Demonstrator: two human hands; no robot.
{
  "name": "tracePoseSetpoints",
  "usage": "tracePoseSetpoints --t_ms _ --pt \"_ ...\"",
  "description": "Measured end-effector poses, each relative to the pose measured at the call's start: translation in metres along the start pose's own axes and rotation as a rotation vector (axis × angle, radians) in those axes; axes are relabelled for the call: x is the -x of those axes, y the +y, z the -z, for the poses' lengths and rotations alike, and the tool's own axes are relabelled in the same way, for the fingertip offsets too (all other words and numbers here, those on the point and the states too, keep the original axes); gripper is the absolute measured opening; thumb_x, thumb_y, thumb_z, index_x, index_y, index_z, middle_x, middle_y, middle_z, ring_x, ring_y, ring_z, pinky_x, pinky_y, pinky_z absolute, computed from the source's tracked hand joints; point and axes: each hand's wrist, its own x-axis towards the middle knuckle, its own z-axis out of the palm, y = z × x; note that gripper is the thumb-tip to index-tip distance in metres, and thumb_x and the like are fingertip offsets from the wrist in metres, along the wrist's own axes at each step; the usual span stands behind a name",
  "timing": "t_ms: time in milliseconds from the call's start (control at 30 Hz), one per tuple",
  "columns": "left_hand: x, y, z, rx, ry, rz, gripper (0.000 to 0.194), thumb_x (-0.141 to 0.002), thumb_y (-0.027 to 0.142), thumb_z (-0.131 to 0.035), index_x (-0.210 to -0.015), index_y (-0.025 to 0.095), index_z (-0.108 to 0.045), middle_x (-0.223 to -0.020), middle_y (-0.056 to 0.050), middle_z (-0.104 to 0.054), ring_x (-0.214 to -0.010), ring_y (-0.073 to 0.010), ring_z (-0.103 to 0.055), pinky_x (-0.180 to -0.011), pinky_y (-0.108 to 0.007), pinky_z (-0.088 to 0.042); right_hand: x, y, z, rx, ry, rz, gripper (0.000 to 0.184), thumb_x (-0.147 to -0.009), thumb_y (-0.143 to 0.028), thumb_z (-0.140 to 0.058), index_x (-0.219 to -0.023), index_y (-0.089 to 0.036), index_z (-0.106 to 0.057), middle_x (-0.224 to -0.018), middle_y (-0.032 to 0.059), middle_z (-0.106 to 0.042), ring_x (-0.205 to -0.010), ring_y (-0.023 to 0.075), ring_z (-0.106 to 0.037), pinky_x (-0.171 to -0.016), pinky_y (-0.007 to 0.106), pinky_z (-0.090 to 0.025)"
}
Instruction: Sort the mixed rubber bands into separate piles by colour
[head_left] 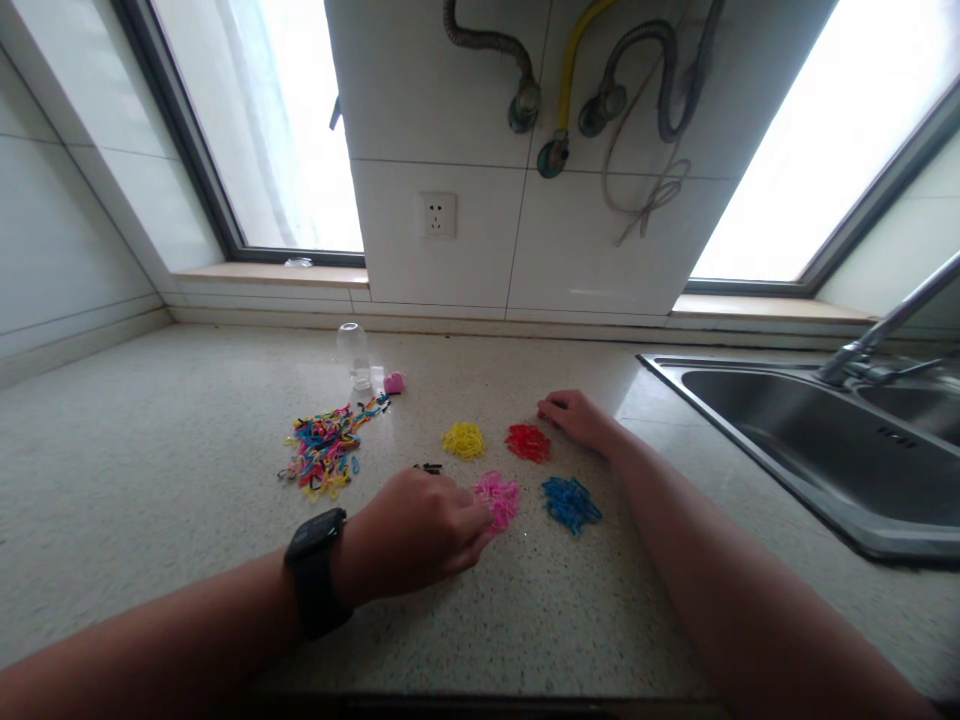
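Note:
My left hand [431, 525], with a black watch [315, 570] on its wrist, reaches over the pile of small pink bands [498, 498]. Its fingers are closed and their tips touch that pile; anything pinched in them is hidden. A few black bands [429, 468] lie just beyond the knuckles. My right hand [574, 415] rests on the counter beside the pile of red bands [528, 443], fingers curled in, nothing visible in them. A yellow pile [463, 440] and a blue pile [571, 504] lie nearby. On the left spreads a mixed-colour heap [322, 450] of such small looped bands.
Behind the mixed heap stands a clear plastic bottle [352, 357], upside down, next to a pink cap [394, 382]. A steel sink [765, 450] with a faucet [862, 350] is set into the speckled counter [187, 430] on the right. Hoses hang along the tiled wall.

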Motion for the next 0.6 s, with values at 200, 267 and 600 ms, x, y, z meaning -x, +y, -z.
tracePoseSetpoints --t_ms 200,267,600 --pt "-0.0001 0.002 0.0022 -0.021 -0.051 -0.025 0.022 -0.096 0.029 -0.046 -0.111 0.023 -0.061 -0.074 0.0 -0.065 -0.063 -0.0181 -0.059 -0.051 -0.033 -0.032 0.0001 -0.0007 -0.0002 0.015 0.006 -0.004 0.038 -0.089 -0.046 -0.051 -0.079 -0.017 -0.074 -0.065 0.0045 -0.068 -0.058 0.0151 -0.056 -0.056 0.027 -0.039" --pt "-0.0006 0.0023 0.0027 -0.029 -0.051 -0.036 0.024 -0.096 0.028 -0.046 -0.115 0.025 -0.06 -0.074 0.0 -0.065 -0.063 -0.0181 -0.059 -0.051 -0.034 -0.032 -0.0002 -0.0004 -0.0005 0.018 0.004 0.001 0.038 -0.089 -0.046 -0.05 -0.079 -0.017 -0.074 -0.065 0.0044 -0.068 -0.058 0.0151 -0.056 -0.056 0.027 -0.039" --pt "-0.0006 0.0021 0.0074 0.012 -0.072 -0.006 0.041 -0.097 0.037 -0.044 -0.134 0.021 -0.048 -0.085 -0.003 -0.067 -0.07 -0.0197 -0.061 -0.055 -0.033 -0.038 -0.0014 0.0032 -0.0009 -0.016 0.013 0.001 0.036 -0.086 -0.047 -0.054 -0.078 -0.019 -0.075 -0.065 0.005 -0.069 -0.06 0.0164 -0.057 -0.058 0.028 -0.041"
